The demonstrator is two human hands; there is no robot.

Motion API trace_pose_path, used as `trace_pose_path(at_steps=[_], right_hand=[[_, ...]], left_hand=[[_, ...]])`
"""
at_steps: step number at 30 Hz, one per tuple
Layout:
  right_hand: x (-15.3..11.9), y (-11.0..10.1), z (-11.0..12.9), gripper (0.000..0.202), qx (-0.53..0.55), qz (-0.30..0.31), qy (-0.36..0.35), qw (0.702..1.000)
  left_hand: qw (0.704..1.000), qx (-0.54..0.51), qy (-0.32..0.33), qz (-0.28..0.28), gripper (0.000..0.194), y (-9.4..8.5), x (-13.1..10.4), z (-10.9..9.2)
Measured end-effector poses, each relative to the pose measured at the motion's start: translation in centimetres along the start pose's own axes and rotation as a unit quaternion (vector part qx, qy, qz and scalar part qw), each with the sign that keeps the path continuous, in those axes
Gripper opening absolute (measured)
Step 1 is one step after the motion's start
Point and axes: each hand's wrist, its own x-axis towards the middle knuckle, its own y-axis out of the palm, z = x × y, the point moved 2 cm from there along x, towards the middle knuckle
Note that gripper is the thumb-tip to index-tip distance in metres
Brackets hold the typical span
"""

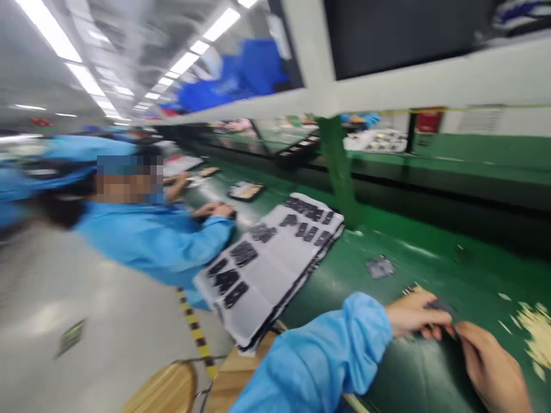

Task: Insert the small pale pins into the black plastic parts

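Note:
Both my hands are at the lower right, over the green tabletop (413, 373). My left hand (415, 312), in a blue sleeve, is closed on a small dark flat piece (441, 308). Close beside it, my right hand (495, 361) has its thumb and fingers pinched at the dark piece's near end, where motion blurs the detail. A grey part (380, 267) lies on the table beyond my left hand. Pale small pieces (538, 335) are heaped to the right of my right hand.
A white cloth-covered tray (275, 264) with rows of black parts lies left of my arm. Beyond it, a person in blue (146, 241) works at the same bench. A green post (340, 172) rises behind the tray. Wooden stools (166, 390) stand below.

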Motion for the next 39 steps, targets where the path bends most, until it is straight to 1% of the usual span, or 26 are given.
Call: trace_pose_path(at_steps=[1,2,5,7,9,11,12,13,14,16,18,20,22,26,28,30,35,37,39], right_hand=[[-0.3,-0.5,0.5,0.017,-0.007,0.008,-0.001,1.0],[-0.2,-0.8,0.9,0.017,-0.001,0.003,-0.003,1.0],[0.7,-0.7,1.4,0.027,0.048,0.037,0.014,0.998],[1.3,-0.6,1.5,0.028,0.05,0.041,0.019,0.998],[1.7,-0.7,1.8,0.025,0.049,0.016,0.013,0.999],[2.0,-0.9,2.2,0.023,0.053,0.006,0.019,0.998],[2.1,-1.0,2.3,0.021,0.06,0.0,0.039,0.997],[2.2,-1.0,2.3,0.017,0.072,-0.005,0.075,0.995],[2.2,-1.0,2.2,0.014,0.089,-0.011,0.124,0.988],[2.0,-0.8,1.7,0.012,0.139,-0.004,0.235,0.962],[1.8,-0.3,1.3,0.018,0.199,0.041,0.319,0.926],[1.7,0.0,1.0,0.025,0.244,0.098,0.36,0.895],[1.7,0.1,0.9,0.028,0.256,0.128,0.372,0.883],[2.1,-0.1,0.9,0.022,0.216,0.138,0.363,0.896],[2.1,-0.1,0.9,0.021,0.207,0.142,0.364,0.897],[1.9,0.0,0.9,0.022,0.22,0.144,0.381,0.886],[1.5,0.3,0.9,0.03,0.279,0.131,0.435,0.846],[1.7,0.3,1.0,0.033,0.301,0.112,0.451,0.833],[1.9,0.4,1.2,0.038,0.325,0.09,0.473,0.814]], left_hand=[[1.0,0.008,-0.007,-0.011,0.067,0.2,-0.6,-0.3],[1.0,0.012,-0.01,-0.016,0.067,0.2,-1.0,-0.6],[1.0,0.003,-0.018,-0.015,0.065,0.3,-1.2,-0.8],[1.0,-0.001,-0.02,-0.022,0.064,0.4,-1.3,-0.8],[0.999,0.002,-0.023,-0.026,0.063,0.5,-1.4,-0.8],[0.999,0.015,-0.016,-0.038,0.06,0.6,-1.4,-0.9],[0.998,0.027,-0.006,-0.05,0.057,0.6,-1.4,-1.0],[0.997,0.041,0.007,-0.067,0.055,0.6,-1.4,-1.1],[0.994,0.058,0.023,-0.087,0.052,0.5,-1.3,-1.2],[0.986,0.093,0.054,-0.127,0.048,0.3,-1.1,-1.3],[0.978,0.125,0.073,-0.153,0.045,0.1,-1.0,-1.2],[0.969,0.167,0.079,-0.162,0.041,-0.1,-1.0,-0.9],[0.954,0.229,0.09,-0.172,0.036,-0.3,-1.2,-0.7],[0.903,0.367,0.122,-0.189,0.027,-0.1,-1.5,-0.8],[0.889,0.395,0.126,-0.193,0.027,0.1,-1.6,-0.9],[0.896,0.38,0.121,-0.195,0.027,0.1,-1.5,-0.9],[0.932,0.285,0.109,-0.194,0.025,0.3,-1.4,-0.7],[0.933,0.273,0.118,-0.204,0.025,0.5,-1.5,-0.6],[0.917,0.298,0.133,-0.231,0.027,0.7,-1.6,-0.5]])
